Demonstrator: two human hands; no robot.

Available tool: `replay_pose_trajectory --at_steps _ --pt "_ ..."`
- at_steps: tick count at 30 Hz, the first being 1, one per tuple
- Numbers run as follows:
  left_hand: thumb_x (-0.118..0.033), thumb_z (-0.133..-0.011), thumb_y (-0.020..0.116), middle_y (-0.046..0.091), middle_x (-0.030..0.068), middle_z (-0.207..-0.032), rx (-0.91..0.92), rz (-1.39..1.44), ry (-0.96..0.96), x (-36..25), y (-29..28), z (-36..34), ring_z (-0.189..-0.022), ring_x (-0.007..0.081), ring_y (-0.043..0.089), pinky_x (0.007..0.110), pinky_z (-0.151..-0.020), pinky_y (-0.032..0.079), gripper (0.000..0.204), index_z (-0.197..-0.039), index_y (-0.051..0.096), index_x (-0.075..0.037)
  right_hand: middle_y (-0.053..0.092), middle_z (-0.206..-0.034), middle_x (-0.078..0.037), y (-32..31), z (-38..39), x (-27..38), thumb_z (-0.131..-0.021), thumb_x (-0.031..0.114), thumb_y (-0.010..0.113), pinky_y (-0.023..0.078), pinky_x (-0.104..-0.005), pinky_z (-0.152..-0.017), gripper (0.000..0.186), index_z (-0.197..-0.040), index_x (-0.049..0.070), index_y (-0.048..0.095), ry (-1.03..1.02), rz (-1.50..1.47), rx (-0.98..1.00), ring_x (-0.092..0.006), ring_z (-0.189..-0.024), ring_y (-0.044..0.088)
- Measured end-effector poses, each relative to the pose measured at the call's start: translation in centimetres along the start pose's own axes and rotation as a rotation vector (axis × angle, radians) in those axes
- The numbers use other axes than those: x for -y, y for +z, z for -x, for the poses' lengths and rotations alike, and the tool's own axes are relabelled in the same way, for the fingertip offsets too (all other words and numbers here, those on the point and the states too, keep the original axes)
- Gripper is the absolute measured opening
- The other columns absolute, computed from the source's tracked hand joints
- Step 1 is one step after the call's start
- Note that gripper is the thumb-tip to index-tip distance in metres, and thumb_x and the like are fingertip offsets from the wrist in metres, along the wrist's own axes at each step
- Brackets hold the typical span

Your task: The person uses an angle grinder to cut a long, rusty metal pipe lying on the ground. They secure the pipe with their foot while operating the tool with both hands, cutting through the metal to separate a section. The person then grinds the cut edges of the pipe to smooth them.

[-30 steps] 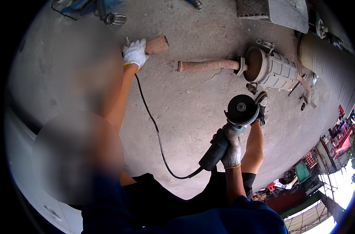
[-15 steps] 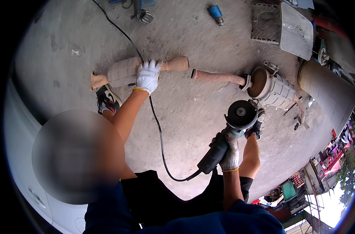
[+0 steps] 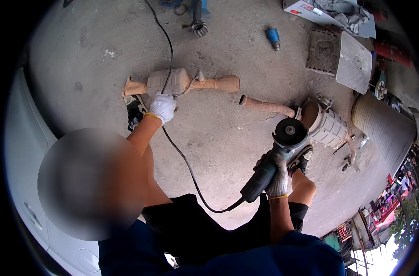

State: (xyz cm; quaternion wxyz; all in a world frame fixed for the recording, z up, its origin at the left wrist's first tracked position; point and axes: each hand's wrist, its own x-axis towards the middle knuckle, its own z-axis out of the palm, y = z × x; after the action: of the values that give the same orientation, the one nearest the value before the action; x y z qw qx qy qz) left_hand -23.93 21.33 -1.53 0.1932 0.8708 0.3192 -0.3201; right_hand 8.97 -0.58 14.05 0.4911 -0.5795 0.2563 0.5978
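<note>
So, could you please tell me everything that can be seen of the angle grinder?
The angle grinder has a dark, plastic-looking body, a round black disc with a pale metallic centre, and a grey guard curving around part of the disc's edge. A black cord leaves its rear end. It is held slanted over the concrete floor, disc end pointing up and right in the view. The gloved right grip is around its body. Whether the disc spins cannot be told.

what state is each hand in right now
Left hand: at the black cable; open or closed cannot be told.
Right hand: closed, holding the angle grinder.
</note>
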Motion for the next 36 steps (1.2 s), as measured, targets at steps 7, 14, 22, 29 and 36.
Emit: replay_pose_trajectory --at_steps 7,14,22,29,36 --pt "-0.028 -0.086 0.061 0.068 0.011 -0.117 0.281 0.092 -0.478 14.3 -5.3 1.3 -0.105 0.0305 0.066 0.047 -0.094 0.049 0.029 -0.109 0.07 -0.014 0.058 -0.087 -0.008 8.8 2.2 -1.6 -0.085 0.03 0.067 0.054 -0.0397 -0.07 0.031 -0.102 0.009 0.052 -0.113 -0.084 -0.013 -0.0243 -0.077 0.06" --pt "-0.049 -0.081 0.066 0.043 0.0101 -0.146 0.131 0.189 -0.501 13.1 -1.4 2.8 -0.124 0.0326 0.053 0.055 -0.103 0.037 0.074 -0.144 0.04 -0.019 0.061 -0.09 -0.011 13.1 3.2 -6.0 -0.085 0.029 0.069 0.056 -0.0403 -0.071 0.034 -0.106 0.006 0.054 -0.096 -0.161 -0.035 -0.0251 -0.078 0.063" --pt "-0.04 -0.07 0.079 0.042 0.0166 -0.139 -0.412 0.062 -0.1 5.2 1.1 1.0 -0.127 0.0352 0.042 0.047 -0.107 0.033 0.091 -0.143 0.035 -0.007 0.061 -0.083 -0.012 12.1 -1.0 -9.3 -0.082 0.023 0.067 0.054 -0.036 -0.06 0.035 -0.103 0.001 0.051 -0.213 0.014 -0.088 -0.0233 -0.069 0.063" --pt "-0.052 -0.058 0.084 0.029 0.0168 -0.15 -0.261 -0.189 -0.138 3.7 2.2 -5.7 -0.135 0.0374 0.033 0.056 -0.106 0.031 0.12 -0.152 0.02 -0.015 0.057 -0.079 -0.007 9.6 -1.5 -9.3 -0.081 0.015 0.067 0.051 -0.0319 -0.059 0.03 -0.106 0.005 0.053 -0.153 -0.009 -0.122 -0.0196 -0.065 0.059" --pt "-0.044 -0.068 0.082 0.032 0.0146 -0.148 -0.203 -0.146 0.023 6.3 1.5 -6.8 -0.131 0.0365 0.037 0.053 -0.103 0.036 0.102 -0.151 0.027 -0.023 0.061 -0.08 -0.01 8.2 -7.0 -8.8 -0.079 0.019 0.074 0.056 -0.0355 -0.06 0.034 -0.103 0.003 0.055 -0.321 0.137 -0.006 -0.0224 -0.065 0.064"
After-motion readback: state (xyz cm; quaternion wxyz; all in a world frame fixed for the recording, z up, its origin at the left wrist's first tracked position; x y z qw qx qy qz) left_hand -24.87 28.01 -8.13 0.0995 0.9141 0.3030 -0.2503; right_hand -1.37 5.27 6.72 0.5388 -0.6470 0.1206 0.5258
